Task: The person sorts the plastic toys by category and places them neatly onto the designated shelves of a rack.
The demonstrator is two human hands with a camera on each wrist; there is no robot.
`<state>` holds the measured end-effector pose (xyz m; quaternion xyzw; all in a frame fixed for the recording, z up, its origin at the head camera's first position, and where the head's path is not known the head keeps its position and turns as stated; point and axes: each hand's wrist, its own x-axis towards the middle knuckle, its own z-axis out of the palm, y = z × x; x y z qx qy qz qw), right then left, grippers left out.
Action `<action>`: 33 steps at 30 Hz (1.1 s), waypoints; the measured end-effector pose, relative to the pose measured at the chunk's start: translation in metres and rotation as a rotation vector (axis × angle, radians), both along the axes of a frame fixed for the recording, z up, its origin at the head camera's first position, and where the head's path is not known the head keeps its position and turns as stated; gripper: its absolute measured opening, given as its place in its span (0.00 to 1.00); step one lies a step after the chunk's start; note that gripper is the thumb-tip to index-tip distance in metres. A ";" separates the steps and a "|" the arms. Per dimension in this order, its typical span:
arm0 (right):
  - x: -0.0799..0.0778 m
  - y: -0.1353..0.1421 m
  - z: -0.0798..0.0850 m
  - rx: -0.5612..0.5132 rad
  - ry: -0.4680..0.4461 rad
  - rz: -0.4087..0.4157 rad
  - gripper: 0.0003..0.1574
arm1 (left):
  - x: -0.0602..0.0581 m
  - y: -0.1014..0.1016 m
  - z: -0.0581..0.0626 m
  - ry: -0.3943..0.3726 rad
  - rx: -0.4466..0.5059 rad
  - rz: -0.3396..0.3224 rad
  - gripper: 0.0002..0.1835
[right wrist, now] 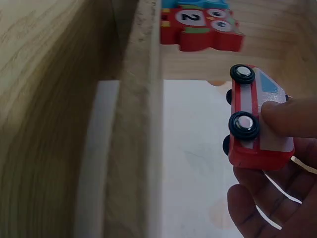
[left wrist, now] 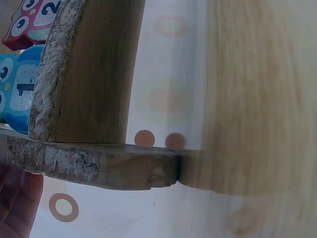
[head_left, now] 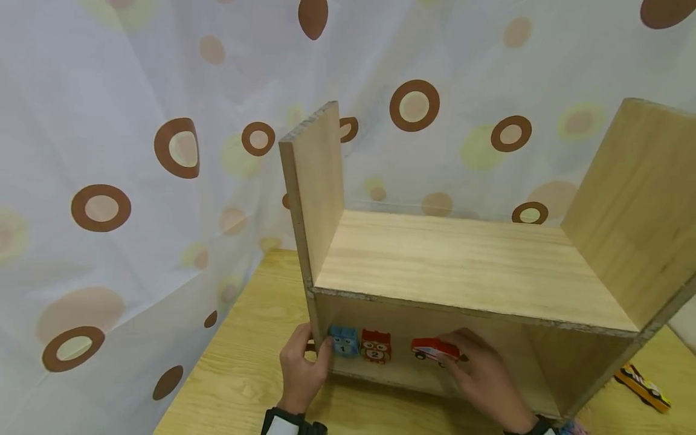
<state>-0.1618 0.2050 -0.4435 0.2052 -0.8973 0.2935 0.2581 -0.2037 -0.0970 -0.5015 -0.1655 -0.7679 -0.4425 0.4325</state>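
My right hand point(head_left: 481, 368) pinches a red and white toy car point(head_left: 429, 348) between thumb and fingers, inside the lower compartment of a wooden shelf point(head_left: 473, 266). Its black wheels point(right wrist: 244, 124) show in the right wrist view. At the compartment's left end stands a blue owl block point(head_left: 344, 342) marked 1. Just right of that is a red owl block point(head_left: 376, 347) marked 2, and the car is held further right. My left hand point(head_left: 301, 370) grips the front edge of the shelf's left side panel point(left wrist: 119, 166), thumb on the inner side near the blue block, fingers along the outside.
The shelf stands on a wood-grain table point(head_left: 239, 338). A spotted white cloth point(head_left: 163, 241) hangs behind and to the left. Right of the shelf lies an orange and black toy point(head_left: 641, 385). Two tall side panels rise above the shelf's upper board.
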 end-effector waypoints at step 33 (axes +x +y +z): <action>-0.014 -0.033 -0.020 0.003 -0.230 0.008 0.14 | -0.001 -0.004 -0.001 -0.038 -0.016 -0.006 0.16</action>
